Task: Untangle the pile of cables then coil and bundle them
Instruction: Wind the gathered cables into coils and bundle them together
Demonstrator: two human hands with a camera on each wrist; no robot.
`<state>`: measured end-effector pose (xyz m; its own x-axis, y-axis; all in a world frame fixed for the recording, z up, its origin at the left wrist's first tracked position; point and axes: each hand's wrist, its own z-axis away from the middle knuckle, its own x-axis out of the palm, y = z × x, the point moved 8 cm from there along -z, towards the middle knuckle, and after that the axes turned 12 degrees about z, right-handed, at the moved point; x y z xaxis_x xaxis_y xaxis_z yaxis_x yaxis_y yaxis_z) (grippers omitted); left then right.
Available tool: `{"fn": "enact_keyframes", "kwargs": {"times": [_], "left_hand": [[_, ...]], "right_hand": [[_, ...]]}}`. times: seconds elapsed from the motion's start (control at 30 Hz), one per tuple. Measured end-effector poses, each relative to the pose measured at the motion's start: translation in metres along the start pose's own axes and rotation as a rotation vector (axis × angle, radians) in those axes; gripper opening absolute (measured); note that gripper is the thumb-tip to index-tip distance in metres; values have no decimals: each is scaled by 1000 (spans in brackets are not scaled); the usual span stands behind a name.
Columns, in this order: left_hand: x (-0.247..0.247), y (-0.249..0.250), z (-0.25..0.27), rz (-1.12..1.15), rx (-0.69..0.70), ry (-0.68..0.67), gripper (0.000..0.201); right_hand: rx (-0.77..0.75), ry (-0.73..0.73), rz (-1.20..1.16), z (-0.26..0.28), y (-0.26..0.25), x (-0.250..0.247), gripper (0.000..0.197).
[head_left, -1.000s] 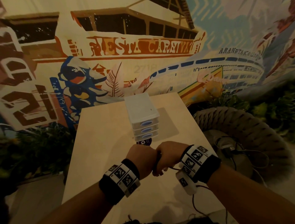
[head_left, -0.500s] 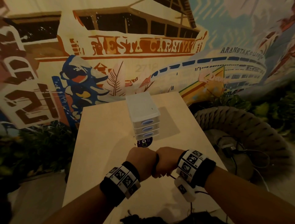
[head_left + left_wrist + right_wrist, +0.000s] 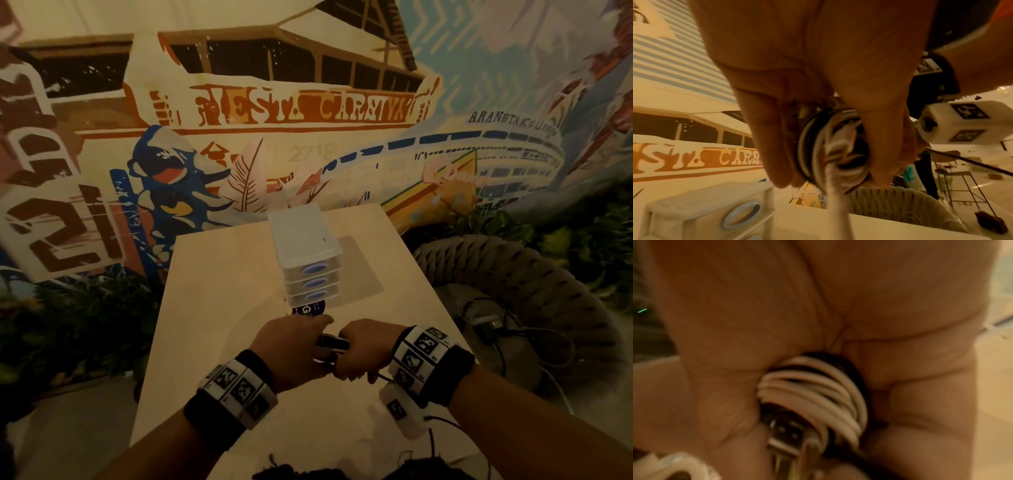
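Note:
Over the wooden table (image 3: 219,294) my two hands meet around one small coiled bundle of white and black cable (image 3: 330,343). My left hand (image 3: 301,346) grips its left side, and my right hand (image 3: 358,354) grips its right side. In the left wrist view the fingers curl round the coil (image 3: 830,146), and a loose white strand (image 3: 838,211) hangs down from it. The right wrist view shows white loops (image 3: 813,394) and a metal USB plug (image 3: 785,434) pressed into the palm. A dark pile of cables (image 3: 308,472) lies at the table's near edge.
A small white drawer unit with blue handles (image 3: 305,250) stands mid-table just beyond my hands. To the right is a woven chair (image 3: 534,274) with a charger and cables (image 3: 489,325) on its seat. A painted wall rises behind, and plants flank the table.
My hands, pressed fist to fist before, have drawn slightly apart, so the dark coil now shows between them. They stay over the same part of the table.

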<state>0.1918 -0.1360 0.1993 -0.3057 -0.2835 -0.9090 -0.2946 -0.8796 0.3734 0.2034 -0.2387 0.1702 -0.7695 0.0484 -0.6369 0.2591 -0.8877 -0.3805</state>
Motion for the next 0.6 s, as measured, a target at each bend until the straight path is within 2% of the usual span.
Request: {"fn": "enact_keyframes", "kwargs": {"times": [0.07, 0.17, 0.23, 0.3, 0.4, 0.43, 0.5, 0.6], "left_hand": [[-7, -9, 4, 185, 57, 28, 88], [-15, -29, 10, 576, 35, 94, 100], [-15, -40, 11, 794, -5, 138, 101], [-9, -45, 10, 1005, -3, 140, 92], [-3, -31, 9, 1104, 74, 86, 59], [-3, -24, 8, 1146, 96, 71, 57], [-5, -15, 6, 1245, 142, 68, 69], [-16, -10, 9, 1357, 210, 82, 82]], "right_hand": [[-6, 18, -40, 4, 7, -6, 26], [-62, 92, -119, 10, 12, -17, 27], [-135, 158, -184, 15, 10, -27, 19], [-221, 203, -254, 21, 1, -35, 10], [-347, 217, -298, 28, -17, -41, 6], [-383, 225, -305, 31, -23, -42, 6], [-418, 246, -368, 34, -30, -44, 5], [-437, 198, -361, 34, -40, -38, 18]]}}
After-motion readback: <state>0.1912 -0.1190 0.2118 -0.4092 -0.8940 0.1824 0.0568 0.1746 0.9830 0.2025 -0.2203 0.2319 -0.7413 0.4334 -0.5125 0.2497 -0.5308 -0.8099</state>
